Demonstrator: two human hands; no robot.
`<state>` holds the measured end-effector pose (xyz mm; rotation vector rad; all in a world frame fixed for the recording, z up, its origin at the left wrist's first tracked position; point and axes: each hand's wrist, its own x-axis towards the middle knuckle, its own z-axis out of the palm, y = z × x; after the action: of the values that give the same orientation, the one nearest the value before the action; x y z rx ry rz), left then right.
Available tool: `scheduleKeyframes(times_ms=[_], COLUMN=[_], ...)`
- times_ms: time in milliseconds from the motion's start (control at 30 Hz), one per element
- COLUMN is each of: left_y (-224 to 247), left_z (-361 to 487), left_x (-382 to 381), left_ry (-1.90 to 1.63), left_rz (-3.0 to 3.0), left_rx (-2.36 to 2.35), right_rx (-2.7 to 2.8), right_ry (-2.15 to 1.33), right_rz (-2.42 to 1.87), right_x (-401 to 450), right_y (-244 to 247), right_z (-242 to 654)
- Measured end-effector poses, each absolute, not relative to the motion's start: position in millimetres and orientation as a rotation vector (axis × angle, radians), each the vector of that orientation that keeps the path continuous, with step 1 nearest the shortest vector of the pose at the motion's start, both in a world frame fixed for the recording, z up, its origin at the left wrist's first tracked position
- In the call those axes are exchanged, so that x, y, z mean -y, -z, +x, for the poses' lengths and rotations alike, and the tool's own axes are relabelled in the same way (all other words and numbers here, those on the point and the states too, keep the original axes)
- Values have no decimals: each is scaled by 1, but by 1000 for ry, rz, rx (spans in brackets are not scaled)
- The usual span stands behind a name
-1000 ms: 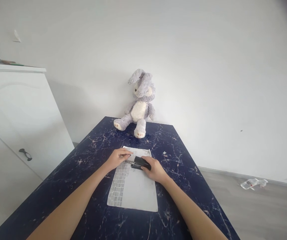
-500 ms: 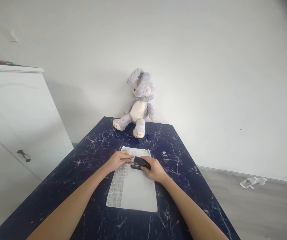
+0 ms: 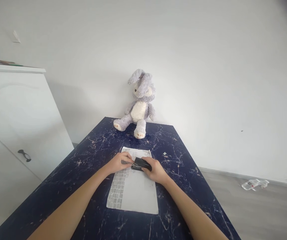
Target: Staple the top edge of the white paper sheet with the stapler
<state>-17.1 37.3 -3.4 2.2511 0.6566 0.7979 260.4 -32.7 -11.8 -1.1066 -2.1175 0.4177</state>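
Plain white wall (image 3: 208,83): seen behind everything, across the back.
Grey wood-look floor (image 3: 265,213): shown to the right.
White cabinet (image 3: 16,106): placed at the left, fitted with a dark curved handle (image 3: 24,155).
Dark blue marble-patterned worktop (image 3: 178,170): set with its far edge by the wall.
Lilac-grey plush rabbit (image 3: 139,111) with cream belly: seated at the worktop's far end.
White paper sheet (image 3: 138,193), printed along its left side: laid flat before the rabbit.
Clear plastic item (image 3: 250,184): left on the floor; blurred.
Bare right hand (image 3: 156,170): wrapped around the rear of a black stapler (image 3: 141,163), fingers closed on it; the stapler is held over the sheet's upper part.
Bare left hand (image 3: 121,162): fingers bent, tips nearly together at the stapler's front; whether anything is pinched cannot be told.
Tiny white scrap (image 3: 164,154): found on the worktop, right of the sheet.
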Motion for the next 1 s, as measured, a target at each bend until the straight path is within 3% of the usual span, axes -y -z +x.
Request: scheduleKeyframes(times_ms=[1000], left_y=[0], left_z=[-20], left_x=[-37], left_ry=[-830], left_rz=[2214], left_rx=[-675], right_rx=[2017], right_ry=[-484], right_rz=[-1120], right_x=[31], right_y=[13], right_z=[266])
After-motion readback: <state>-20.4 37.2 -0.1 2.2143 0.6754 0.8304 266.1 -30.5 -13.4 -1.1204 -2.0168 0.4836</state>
